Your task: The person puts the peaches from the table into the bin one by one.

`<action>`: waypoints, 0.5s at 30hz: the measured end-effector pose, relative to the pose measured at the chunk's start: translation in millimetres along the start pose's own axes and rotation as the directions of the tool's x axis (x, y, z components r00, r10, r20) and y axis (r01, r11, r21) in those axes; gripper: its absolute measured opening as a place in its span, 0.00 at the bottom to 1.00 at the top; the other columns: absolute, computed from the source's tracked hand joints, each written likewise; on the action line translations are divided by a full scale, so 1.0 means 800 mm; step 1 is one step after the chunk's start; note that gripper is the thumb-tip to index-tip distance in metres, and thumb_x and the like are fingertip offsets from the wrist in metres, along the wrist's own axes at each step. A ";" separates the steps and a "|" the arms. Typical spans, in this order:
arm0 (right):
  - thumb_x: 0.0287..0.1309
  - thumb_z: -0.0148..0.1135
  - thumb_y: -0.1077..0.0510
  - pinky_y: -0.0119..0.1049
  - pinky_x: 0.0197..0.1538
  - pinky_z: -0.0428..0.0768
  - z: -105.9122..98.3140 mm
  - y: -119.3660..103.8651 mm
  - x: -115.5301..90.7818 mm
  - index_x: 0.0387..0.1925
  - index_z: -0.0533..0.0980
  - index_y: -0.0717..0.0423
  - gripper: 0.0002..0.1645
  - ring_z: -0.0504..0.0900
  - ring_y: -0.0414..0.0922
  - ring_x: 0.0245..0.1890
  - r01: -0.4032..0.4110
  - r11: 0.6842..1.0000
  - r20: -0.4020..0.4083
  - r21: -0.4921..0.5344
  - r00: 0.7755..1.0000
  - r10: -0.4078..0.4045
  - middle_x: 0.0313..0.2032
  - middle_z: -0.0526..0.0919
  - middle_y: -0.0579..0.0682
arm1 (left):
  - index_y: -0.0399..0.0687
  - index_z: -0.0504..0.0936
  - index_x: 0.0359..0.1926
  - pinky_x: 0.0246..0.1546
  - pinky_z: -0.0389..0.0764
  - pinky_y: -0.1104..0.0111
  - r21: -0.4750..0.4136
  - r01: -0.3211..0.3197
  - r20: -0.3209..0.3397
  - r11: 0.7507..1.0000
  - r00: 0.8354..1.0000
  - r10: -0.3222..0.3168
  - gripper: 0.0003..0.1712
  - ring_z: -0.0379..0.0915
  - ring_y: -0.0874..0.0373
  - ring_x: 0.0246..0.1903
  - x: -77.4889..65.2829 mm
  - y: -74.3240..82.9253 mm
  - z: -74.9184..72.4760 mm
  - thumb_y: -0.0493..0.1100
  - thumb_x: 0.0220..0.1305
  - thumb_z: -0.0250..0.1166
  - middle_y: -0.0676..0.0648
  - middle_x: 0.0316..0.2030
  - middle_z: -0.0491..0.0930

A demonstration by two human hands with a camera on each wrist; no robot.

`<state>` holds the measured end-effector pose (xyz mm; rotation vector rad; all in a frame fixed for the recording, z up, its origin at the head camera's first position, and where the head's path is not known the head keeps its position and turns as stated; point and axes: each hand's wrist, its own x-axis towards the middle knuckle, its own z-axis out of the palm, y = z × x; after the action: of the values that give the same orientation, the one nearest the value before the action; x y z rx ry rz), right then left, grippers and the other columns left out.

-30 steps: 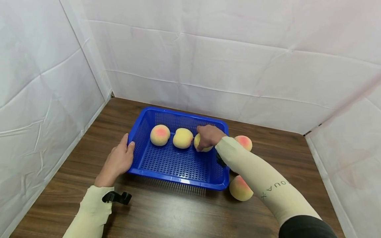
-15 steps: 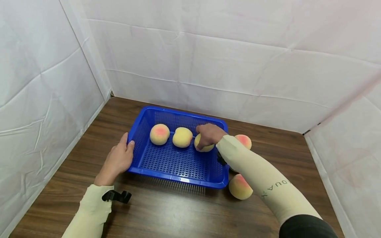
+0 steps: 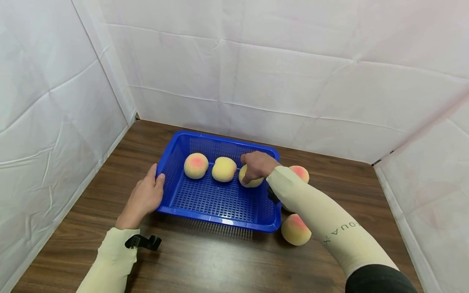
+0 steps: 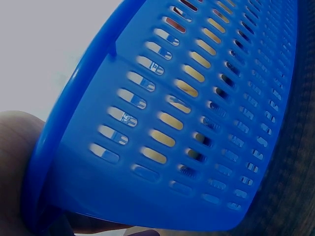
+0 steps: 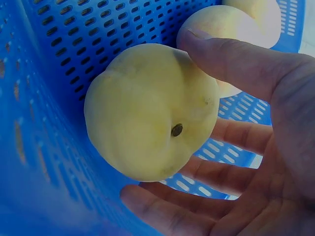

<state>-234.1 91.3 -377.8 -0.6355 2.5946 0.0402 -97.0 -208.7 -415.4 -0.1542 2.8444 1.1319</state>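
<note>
A blue plastic basket (image 3: 220, 221) with slotted walls holds three yellow peaches with pink blush. My left hand (image 3: 147, 195) grips its left rim, thumb on the inner side. Close up in the left wrist view, the basket wall (image 4: 138, 196) fills most of the frame. Inside, the left peach (image 3: 196, 165) and the middle peach (image 3: 224, 169) sit in a row. My right hand (image 3: 258, 166) reaches into the basket's right end and holds the third peach (image 5: 147, 113) between thumb and fingers, its stem pit facing the wrist camera.
Outside the basket on the right, one peach (image 3: 296, 230) lies near the front corner and another peach (image 3: 300, 173) farther back, partly behind the right sleeve. The brown wooden table (image 3: 205, 268) is bordered by white sheeting (image 3: 264, 73) at the back and sides.
</note>
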 end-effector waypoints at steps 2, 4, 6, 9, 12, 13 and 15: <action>0.43 0.75 0.45 0.42 0.43 0.76 -0.001 0.000 -0.001 0.56 0.73 0.54 0.38 0.74 0.47 0.40 0.005 1.000 -0.002 0.002 1.000 -0.005 0.46 0.78 0.50 | 0.35 0.37 0.74 0.58 0.62 0.37 -0.002 -0.002 -0.001 1.000 1.000 0.002 0.34 0.61 0.31 0.59 0.000 0.000 0.000 0.50 0.78 0.33 0.24 0.64 0.58; 0.44 0.75 0.45 0.42 0.44 0.76 -0.002 0.001 -0.003 0.56 0.73 0.54 0.38 0.74 0.47 0.40 0.012 1.000 -0.004 0.005 1.000 -0.012 0.46 0.78 0.50 | 0.35 0.37 0.74 0.58 0.62 0.37 -0.004 -0.001 -0.001 1.000 1.000 0.001 0.34 0.62 0.31 0.59 0.000 0.000 0.000 0.50 0.78 0.33 0.24 0.64 0.58; 0.44 0.75 0.45 0.42 0.45 0.76 -0.003 0.001 -0.005 0.56 0.74 0.54 0.38 0.74 0.47 0.41 0.017 1.000 -0.008 0.012 1.000 -0.017 0.47 0.78 0.51 | 0.35 0.37 0.74 0.58 0.62 0.37 -0.003 0.002 0.000 1.000 1.000 -0.002 0.34 0.62 0.31 0.59 0.001 0.000 0.000 0.50 0.78 0.33 0.24 0.64 0.58; 0.45 0.75 0.45 0.44 0.49 0.76 -0.005 0.001 -0.009 0.58 0.73 0.54 0.39 0.74 0.48 0.45 0.028 1.000 -0.015 0.014 0.999 -0.028 0.51 0.78 0.52 | 0.35 0.37 0.74 0.58 0.61 0.38 0.000 0.008 0.003 1.000 1.000 -0.008 0.34 0.60 0.31 0.59 0.000 0.000 0.000 0.49 0.78 0.33 0.24 0.65 0.57; 0.45 0.75 0.45 0.45 0.53 0.75 -0.008 0.001 -0.013 0.61 0.72 0.54 0.41 0.74 0.48 0.49 0.028 0.999 -0.023 0.029 0.999 -0.027 0.55 0.77 0.53 | 0.34 0.37 0.74 0.59 0.61 0.38 0.003 0.009 0.003 1.000 1.000 -0.009 0.33 0.60 0.31 0.60 0.001 -0.001 0.000 0.49 0.78 0.33 0.24 0.65 0.57; 0.45 0.74 0.45 0.46 0.53 0.75 -0.009 0.001 -0.014 0.61 0.71 0.54 0.42 0.74 0.49 0.50 0.028 0.999 -0.025 0.035 0.999 -0.027 0.56 0.77 0.54 | 0.34 0.37 0.74 0.59 0.61 0.38 0.003 0.009 0.003 1.000 1.000 -0.009 0.34 0.59 0.31 0.60 0.001 -0.001 0.000 0.49 0.78 0.33 0.24 0.65 0.57; 0.45 0.74 0.45 0.46 0.54 0.75 -0.011 0.002 -0.016 0.61 0.71 0.53 0.42 0.74 0.49 0.52 0.026 0.998 -0.026 0.050 0.999 -0.025 0.57 0.76 0.54 | 0.34 0.37 0.73 0.59 0.61 0.38 0.003 0.006 0.004 1.000 1.000 -0.006 0.34 0.59 0.31 0.60 0.001 -0.001 0.000 0.49 0.78 0.33 0.24 0.65 0.56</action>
<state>-228.2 97.0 -364.5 -0.6546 2.6031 -0.0419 -97.8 -209.6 -416.2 -0.1602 2.8400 1.1262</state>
